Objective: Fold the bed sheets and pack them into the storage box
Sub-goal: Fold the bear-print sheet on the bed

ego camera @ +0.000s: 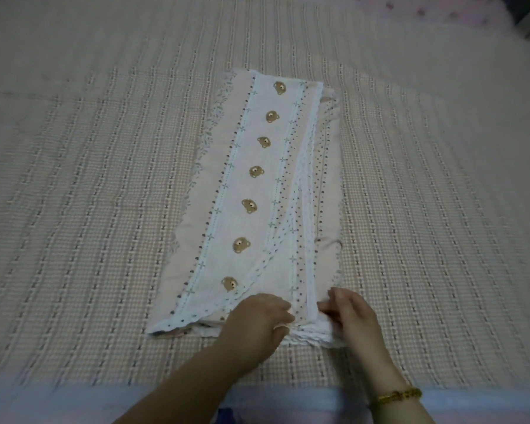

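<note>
At the near end of the bed sheet [257, 185], which lies folded in a long strip down the bed [89, 179], my left hand [259, 315] and right hand [351, 316] each pinch the layered hem. The lengthwise folds look done. Next, I judge, I lift this end over to the far one, edges aligned. My fingertips are blurred in the cloth, and the storage box is out of view.
</note>
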A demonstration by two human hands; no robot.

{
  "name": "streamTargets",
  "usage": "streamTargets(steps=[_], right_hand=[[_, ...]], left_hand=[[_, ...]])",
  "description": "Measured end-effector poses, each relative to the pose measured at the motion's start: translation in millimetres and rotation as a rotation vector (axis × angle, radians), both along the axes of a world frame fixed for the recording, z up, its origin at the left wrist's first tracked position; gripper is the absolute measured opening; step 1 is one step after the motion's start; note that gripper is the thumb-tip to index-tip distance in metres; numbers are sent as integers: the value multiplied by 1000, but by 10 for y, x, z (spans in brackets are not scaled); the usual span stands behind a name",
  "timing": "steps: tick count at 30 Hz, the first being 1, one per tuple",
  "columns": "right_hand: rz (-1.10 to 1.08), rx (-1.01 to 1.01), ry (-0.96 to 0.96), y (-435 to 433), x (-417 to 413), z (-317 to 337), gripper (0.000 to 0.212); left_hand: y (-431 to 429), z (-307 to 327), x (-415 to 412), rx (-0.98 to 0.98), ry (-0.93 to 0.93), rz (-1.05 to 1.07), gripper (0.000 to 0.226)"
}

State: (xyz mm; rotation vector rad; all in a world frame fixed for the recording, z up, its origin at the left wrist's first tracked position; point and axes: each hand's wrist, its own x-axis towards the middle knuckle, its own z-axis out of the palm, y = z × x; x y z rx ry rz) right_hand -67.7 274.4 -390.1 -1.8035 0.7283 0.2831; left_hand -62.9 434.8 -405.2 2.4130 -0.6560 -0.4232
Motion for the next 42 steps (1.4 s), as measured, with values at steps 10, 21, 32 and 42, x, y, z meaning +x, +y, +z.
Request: streamTargets(steps=[10, 21, 32, 42], right_hand=[[138, -174, -42, 348, 208, -42, 36], [68, -210, -73, 64, 1317, -8, 40], [111, -160, -170, 245, 3430, -217, 55], [163, -313, -287, 302, 4263, -510, 30]], left_hand=[[860, 40, 161, 129, -92, 621, 40], [906, -105, 902, -168, 261, 838, 72], [738, -387, 1964, -30, 179, 1004, 77], [835, -603, 2273, -74, 237, 1079, 58]])
